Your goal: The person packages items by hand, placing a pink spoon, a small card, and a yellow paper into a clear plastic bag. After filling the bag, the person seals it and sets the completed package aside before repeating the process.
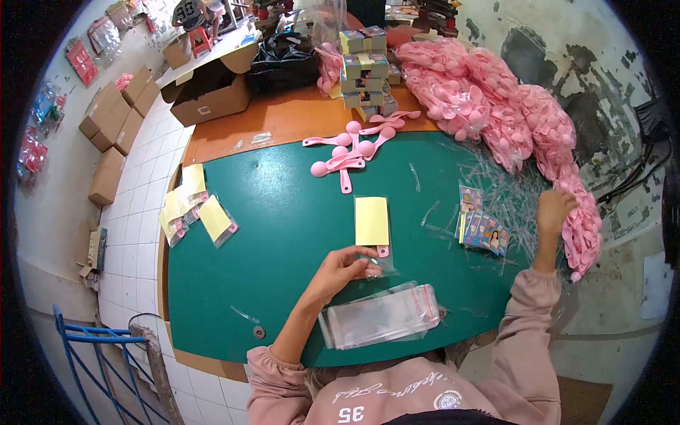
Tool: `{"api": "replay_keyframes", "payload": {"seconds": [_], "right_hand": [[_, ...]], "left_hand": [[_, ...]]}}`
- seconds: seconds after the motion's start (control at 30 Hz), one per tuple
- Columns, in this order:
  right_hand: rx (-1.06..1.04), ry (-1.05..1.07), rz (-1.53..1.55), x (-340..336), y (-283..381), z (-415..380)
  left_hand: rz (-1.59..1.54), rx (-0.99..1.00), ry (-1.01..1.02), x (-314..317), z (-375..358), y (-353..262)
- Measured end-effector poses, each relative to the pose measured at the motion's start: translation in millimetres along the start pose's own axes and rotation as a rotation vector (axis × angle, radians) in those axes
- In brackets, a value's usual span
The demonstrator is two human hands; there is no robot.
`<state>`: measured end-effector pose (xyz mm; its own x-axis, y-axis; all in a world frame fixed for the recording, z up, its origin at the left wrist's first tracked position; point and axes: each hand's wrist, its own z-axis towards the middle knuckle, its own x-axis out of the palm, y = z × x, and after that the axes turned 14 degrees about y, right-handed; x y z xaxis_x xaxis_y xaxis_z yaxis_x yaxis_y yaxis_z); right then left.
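Note:
My left hand [350, 270] grips the open lower end of a clear packet with a yellow card [372, 221] in it; a pink handle end shows below the card. Near the pink bagged spoons [582, 230] on the right is my right hand [556, 210], its fingers bent and whatever they hold too small to make out. A stack of clear empty sleeves [382, 316] lies close to my body. Loose pink spoons [347, 152] lie at the table's far middle. Printed cards [484, 230] are fanned out on the right.
Filled packets [191, 205] lie at the left edge of the green table [262, 212]. Clear plastic strips [496, 191] are scattered on the right. Card bundles [365, 71] are stacked at the back, beside an open cardboard box [209, 99]. A person [190, 15] is at the far left.

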<state>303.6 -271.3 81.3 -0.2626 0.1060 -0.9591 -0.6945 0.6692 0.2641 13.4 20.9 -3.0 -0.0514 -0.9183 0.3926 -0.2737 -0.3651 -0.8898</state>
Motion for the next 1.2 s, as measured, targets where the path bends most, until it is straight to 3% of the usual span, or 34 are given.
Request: {"api": "replay_keyframes", "payload": {"seconds": [0.1, 0.17, 0.2, 0.3, 0.5, 0.57, 0.67, 0.7, 0.77, 0.83, 0.93, 1.2], "right_hand": [[-0.063, -0.241, -0.231, 33.1, 58.3, -13.2], [-0.361, 0.121, 0.362, 69.9, 138.8, -17.4], [-0.432, 0.252, 0.337, 87.1, 162.3, -19.5], [-0.477, 0.139, 0.346, 115.1, 193.7, -12.9], [-0.277, 0.142, 1.091, 122.3, 177.8, -0.1], [-0.270, 0.171, 1.123, 127.0, 173.4, 0.9], [-0.257, 0.181, 1.101, 121.6, 175.9, 0.3], [-0.249, 0.285, 1.050, 118.5, 175.9, 0.0], [-0.240, 0.391, 0.999, 119.1, 176.4, 0.6], [-0.093, 0.397, 1.189, 124.6, 178.5, -0.4], [-0.093, 0.342, 1.354, 132.0, 178.8, 0.2], [0.018, 0.271, 1.323, 127.8, 188.2, 2.6]], "left_hand": [[-0.029, -0.008, 0.007, 0.9, 0.2, -1.2], [-0.146, 0.008, -0.028, 5.7, 0.7, -6.1], [-0.179, -0.006, -0.058, 9.2, 0.0, -10.3], [-0.344, 0.066, 0.017, 2.9, -4.4, -5.3], [-0.205, 0.003, -0.049, -2.5, -2.8, -13.9], [0.363, 0.103, -0.225, 11.4, 1.7, -16.7], [0.610, 0.110, -0.251, 13.9, 5.2, -16.7], [0.746, 0.130, -0.248, 13.1, 6.1, -15.2], [0.703, 0.118, -0.319, 12.1, 7.5, -13.8], [0.730, 0.154, -0.337, 8.5, 7.8, -10.2], [0.705, 0.107, -0.344, 7.6, 6.7, -9.8], [0.516, 0.014, -0.372, 5.7, 5.1, -9.1]]}}
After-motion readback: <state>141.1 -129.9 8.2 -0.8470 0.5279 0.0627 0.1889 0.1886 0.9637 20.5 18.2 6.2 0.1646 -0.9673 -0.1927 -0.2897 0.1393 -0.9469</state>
